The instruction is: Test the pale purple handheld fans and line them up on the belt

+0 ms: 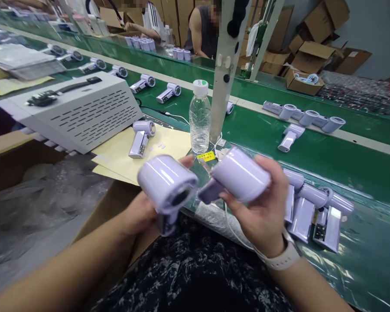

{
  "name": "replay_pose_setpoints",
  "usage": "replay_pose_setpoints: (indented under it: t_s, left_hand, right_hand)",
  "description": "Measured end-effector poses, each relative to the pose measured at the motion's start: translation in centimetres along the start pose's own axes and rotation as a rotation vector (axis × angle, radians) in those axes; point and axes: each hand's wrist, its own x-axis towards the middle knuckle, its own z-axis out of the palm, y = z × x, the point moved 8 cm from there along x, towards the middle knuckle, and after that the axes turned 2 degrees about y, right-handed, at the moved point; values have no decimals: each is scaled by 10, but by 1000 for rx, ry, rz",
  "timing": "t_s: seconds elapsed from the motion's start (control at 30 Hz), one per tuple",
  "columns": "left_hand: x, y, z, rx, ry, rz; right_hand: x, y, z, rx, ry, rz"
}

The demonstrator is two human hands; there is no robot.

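Green conveyor belt (354, 160) stretches behind the bench, dotted with lavender handheld fans! Left hand (141, 212) grips one lavender fan (165, 180), barrel tilted down over the lap; right hand (266, 208) clasps a second fan (242, 175), just beside it, near the water bottle (199, 123).

Yellow label (206, 156): characters too small to read; nothing else legible.

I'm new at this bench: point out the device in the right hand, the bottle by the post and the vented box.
Device (242, 174) in the right hand (264, 221): head view, barrel side.
Bottle (199, 119): head view, clear body.
Vented box (99, 115): head view, slotted side.
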Motion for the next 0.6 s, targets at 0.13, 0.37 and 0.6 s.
replay_pose_setpoints:
  t_s: [0.13,0.37,0.6]
  left_hand:
    - [-12,33,-12,344,-60,141]
    - [-12,-1,24,10,-319,125]
    - [-6,17,22,-47,-161,140]
  right_hand:
    - [6,19,46,-3,-262,99]
    - [40,20,73,84,-469,187]
    - [130,95,64,-258,44,273]
